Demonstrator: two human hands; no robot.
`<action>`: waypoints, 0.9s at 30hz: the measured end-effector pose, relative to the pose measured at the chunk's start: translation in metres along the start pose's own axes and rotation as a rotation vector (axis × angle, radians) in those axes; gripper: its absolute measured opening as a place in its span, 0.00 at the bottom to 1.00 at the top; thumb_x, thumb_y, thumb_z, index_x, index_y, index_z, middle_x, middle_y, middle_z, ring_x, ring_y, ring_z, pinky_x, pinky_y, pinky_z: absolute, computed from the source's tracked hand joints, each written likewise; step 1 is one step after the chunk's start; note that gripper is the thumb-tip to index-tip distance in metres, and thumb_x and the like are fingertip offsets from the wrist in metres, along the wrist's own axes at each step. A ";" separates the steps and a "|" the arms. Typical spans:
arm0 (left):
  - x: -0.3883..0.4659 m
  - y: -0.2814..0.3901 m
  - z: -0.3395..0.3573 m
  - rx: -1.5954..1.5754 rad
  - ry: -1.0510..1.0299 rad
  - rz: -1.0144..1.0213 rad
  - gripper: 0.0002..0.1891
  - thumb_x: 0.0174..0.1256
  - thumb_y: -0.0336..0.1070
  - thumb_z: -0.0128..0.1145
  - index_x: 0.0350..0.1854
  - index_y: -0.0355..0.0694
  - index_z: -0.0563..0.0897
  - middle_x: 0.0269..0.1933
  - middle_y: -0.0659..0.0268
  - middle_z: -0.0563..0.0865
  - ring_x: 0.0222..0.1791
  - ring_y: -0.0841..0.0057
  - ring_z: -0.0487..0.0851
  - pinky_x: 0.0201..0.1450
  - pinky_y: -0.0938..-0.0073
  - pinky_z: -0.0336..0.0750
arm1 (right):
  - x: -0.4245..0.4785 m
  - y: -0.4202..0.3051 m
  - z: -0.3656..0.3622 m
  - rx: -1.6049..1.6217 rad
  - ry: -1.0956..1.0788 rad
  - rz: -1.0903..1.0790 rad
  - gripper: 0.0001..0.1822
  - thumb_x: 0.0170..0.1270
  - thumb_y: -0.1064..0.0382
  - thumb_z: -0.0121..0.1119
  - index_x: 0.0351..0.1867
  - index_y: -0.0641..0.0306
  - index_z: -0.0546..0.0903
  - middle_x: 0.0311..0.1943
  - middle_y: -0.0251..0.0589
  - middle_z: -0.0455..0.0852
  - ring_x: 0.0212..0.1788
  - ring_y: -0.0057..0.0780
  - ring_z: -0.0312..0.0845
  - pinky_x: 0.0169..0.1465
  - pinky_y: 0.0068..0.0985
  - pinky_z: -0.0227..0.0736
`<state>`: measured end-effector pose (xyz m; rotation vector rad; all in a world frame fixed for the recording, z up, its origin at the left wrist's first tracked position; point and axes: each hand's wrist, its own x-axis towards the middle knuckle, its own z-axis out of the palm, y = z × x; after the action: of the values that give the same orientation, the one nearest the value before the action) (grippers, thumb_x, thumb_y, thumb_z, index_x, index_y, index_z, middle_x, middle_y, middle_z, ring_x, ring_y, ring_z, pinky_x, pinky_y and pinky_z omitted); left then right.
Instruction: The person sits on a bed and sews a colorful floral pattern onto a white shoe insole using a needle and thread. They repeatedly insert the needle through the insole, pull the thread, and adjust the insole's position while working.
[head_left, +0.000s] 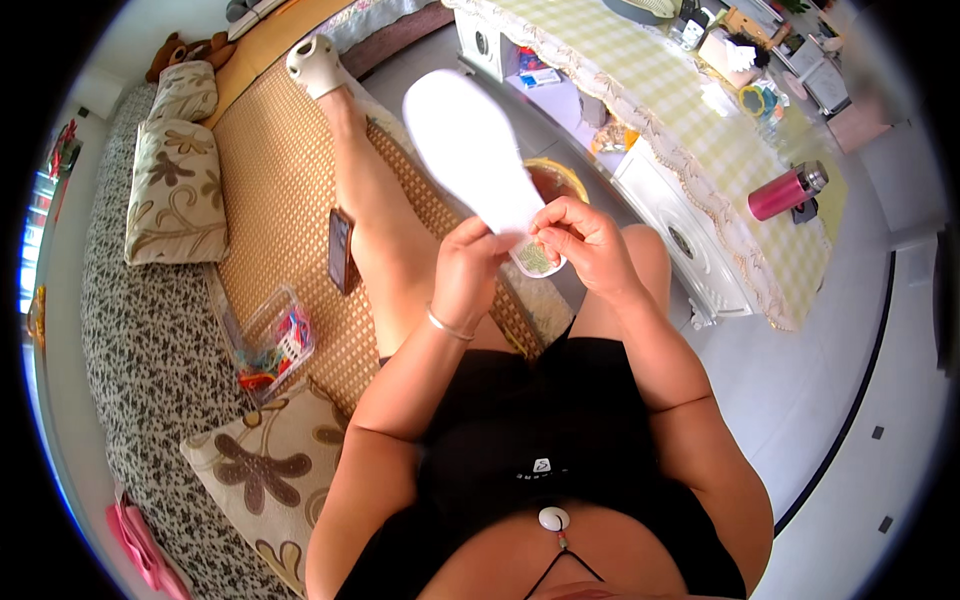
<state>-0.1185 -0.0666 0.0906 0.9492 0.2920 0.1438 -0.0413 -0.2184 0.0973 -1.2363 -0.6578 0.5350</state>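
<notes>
A white shoe insole (469, 142) is held up over my lap, its broad toe end pointing away from me. Green stitching (534, 259) covers part of the heel end near me. My left hand (471, 262) pinches the insole's left edge just above the heel. The fingers of my right hand (585, 244) are closed on the heel's right side, thumb and forefinger pressed together on its surface. Whether a needle or thread sits between those fingertips is too small to tell.
Left of my leg, a phone (340, 250) and a clear plastic box (279, 341) of colored thread lie on the woven mat (262, 172). Cushions (176, 191) line the couch. A yellow-rimmed basin (559, 176) sits behind the insole. On the table (637, 67) lies a pink thermos (787, 191).
</notes>
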 end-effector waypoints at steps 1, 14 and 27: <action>-0.017 -0.005 -0.008 0.007 0.048 0.009 0.13 0.62 0.24 0.51 0.48 0.28 0.79 0.42 0.60 0.84 0.40 0.73 0.80 0.44 0.74 0.74 | -0.008 0.001 0.006 -0.025 -0.012 0.015 0.02 0.67 0.74 0.56 0.38 0.67 0.79 0.32 0.30 0.80 0.27 0.12 0.69 0.31 0.14 0.67; -0.172 -0.013 -0.065 0.857 0.108 -0.006 0.03 0.64 0.27 0.59 0.34 0.34 0.83 0.33 0.62 0.87 0.30 0.78 0.84 0.34 0.80 0.76 | -0.043 0.090 0.082 -0.314 -0.211 -0.135 0.03 0.64 0.75 0.57 0.37 0.67 0.79 0.33 0.38 0.82 0.36 0.26 0.79 0.41 0.23 0.74; -0.076 0.022 -0.083 1.039 0.008 0.105 0.10 0.55 0.29 0.66 0.38 0.30 0.84 0.28 0.59 0.86 0.28 0.76 0.83 0.32 0.74 0.75 | -0.047 0.056 0.074 -0.046 0.234 0.056 0.03 0.67 0.72 0.55 0.37 0.67 0.80 0.28 0.31 0.80 0.25 0.15 0.71 0.32 0.16 0.68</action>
<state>-0.2165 -0.0081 0.0766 1.9956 0.3247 0.0858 -0.1285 -0.1870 0.0497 -1.3402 -0.4410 0.4150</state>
